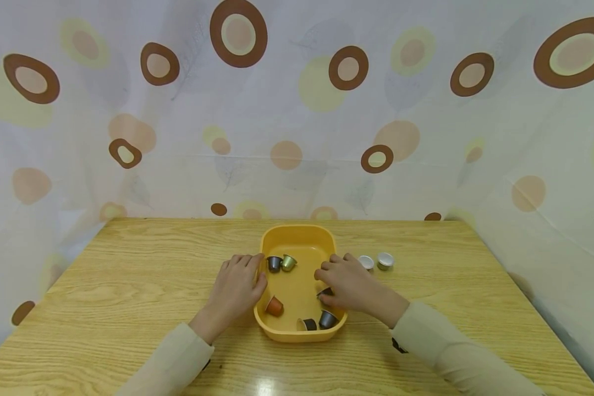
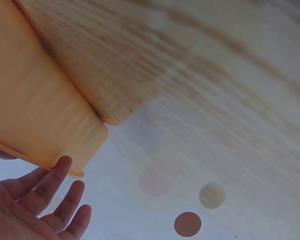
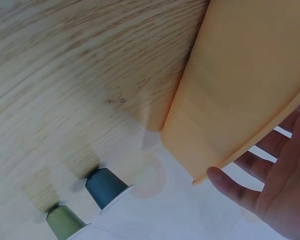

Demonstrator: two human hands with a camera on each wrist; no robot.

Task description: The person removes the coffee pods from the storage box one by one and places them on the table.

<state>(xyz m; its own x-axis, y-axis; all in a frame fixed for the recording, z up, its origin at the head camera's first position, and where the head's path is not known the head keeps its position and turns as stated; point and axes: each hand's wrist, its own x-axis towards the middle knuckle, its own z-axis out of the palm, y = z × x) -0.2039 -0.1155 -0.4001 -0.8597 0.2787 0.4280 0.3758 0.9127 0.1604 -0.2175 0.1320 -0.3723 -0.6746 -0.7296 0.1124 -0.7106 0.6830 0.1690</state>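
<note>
Capsules (image 1: 289, 263) number eight from what I can see at my end: six in one yellow tray (image 1: 297, 280), two out on the tabletop (image 1: 128, 275). The tray sits midway between the tabletop's left and right edges, close to the far edge. Inside it I count one dark capsule (image 1: 274, 264) and one green at the far-left corner, one orange capsule (image 1: 275, 306) near the left side, two dark ones by the near-right corner, and one black capsule (image 1: 324, 293) under my right hand (image 1: 352, 283). That hand lies over the right rim; I cannot tell whether its fingers pinch the capsule. My left hand (image 2: 30, 205) touches the left rim, fingers spread wide. Right of the tray, one dark teal capsule (image 3: 105, 188) and one green capsule (image 3: 65, 221) stand lids up.
</note>
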